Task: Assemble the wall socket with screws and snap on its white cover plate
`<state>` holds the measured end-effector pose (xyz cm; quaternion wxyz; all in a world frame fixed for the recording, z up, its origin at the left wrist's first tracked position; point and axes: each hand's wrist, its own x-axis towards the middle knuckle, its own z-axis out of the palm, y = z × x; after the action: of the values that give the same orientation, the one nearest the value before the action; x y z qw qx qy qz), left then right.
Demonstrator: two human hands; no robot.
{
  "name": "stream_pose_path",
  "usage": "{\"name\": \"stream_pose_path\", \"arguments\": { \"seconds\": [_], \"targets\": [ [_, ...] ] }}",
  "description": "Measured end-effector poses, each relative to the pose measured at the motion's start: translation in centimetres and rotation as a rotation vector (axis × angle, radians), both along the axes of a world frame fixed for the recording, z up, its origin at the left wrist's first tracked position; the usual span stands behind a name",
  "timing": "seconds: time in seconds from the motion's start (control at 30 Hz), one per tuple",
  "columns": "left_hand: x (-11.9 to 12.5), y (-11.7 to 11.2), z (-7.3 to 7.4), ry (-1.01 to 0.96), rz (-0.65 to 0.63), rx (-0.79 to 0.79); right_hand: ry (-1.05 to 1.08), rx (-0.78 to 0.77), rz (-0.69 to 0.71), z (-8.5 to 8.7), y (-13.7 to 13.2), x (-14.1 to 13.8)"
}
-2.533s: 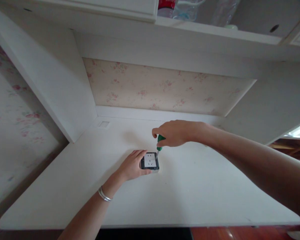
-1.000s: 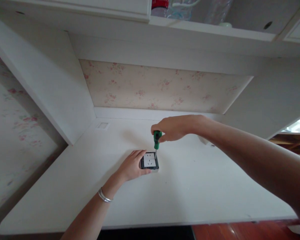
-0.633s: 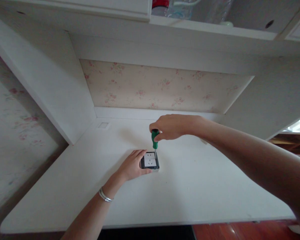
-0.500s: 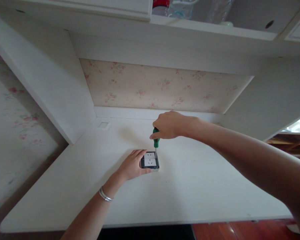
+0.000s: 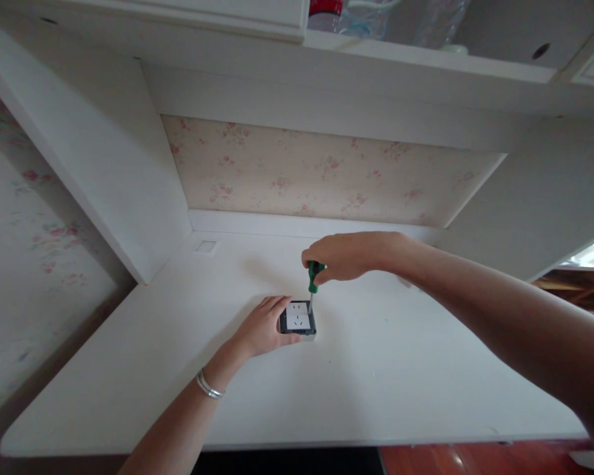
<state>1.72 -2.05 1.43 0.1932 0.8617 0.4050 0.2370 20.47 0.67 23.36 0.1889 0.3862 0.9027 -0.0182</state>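
currently, the right hand [image 5: 344, 256] has its grip wrapped around the green handle of a screwdriver [image 5: 313, 276], whose near-upright shaft meets the dark right border of a power socket [image 5: 297, 316]. that socket sits face up on the white bench [image 5: 410, 369], and the left hand [image 5: 261, 328] grasps it from the left, fingers at the far edge, thumb at the near.

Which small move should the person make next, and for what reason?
Probably a small turn of the green screwdriver with the right hand: its shaft reaches down to the socket at the dark right border, and the left hand holds the opposite side.
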Motion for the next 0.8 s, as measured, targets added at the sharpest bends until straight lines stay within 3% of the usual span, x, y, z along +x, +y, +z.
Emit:
{"name": "stream_pose_path", "arguments": {
  "seconds": [0.2, 0.33, 0.53, 0.7, 0.8],
  "targets": [
    [0.0, -0.1, 0.1, -0.005, -0.003, 0.001, -0.078, 0.153, -0.144, 0.1, -1.0, -0.6],
    [0.0, 0.0, 0.0, -0.005, 0.002, 0.004, -0.017, 0.05, -0.082, 0.5, -1.0, -0.2],
    [0.0, 0.0, -0.1, -0.009, 0.003, 0.003, -0.114, 0.206, -0.098, 0.5, -0.9, -0.6],
    [0.0, 0.0, -0.2, -0.005, 0.007, 0.001, -0.048, 0.038, -0.074, 0.8, -1.2, -0.5],
    [0.0, 0.0, -0.2, -0.006, 0.002, 0.004, -0.047, 0.07, -0.058, 0.7, -1.1, -0.4]
  ]
}}
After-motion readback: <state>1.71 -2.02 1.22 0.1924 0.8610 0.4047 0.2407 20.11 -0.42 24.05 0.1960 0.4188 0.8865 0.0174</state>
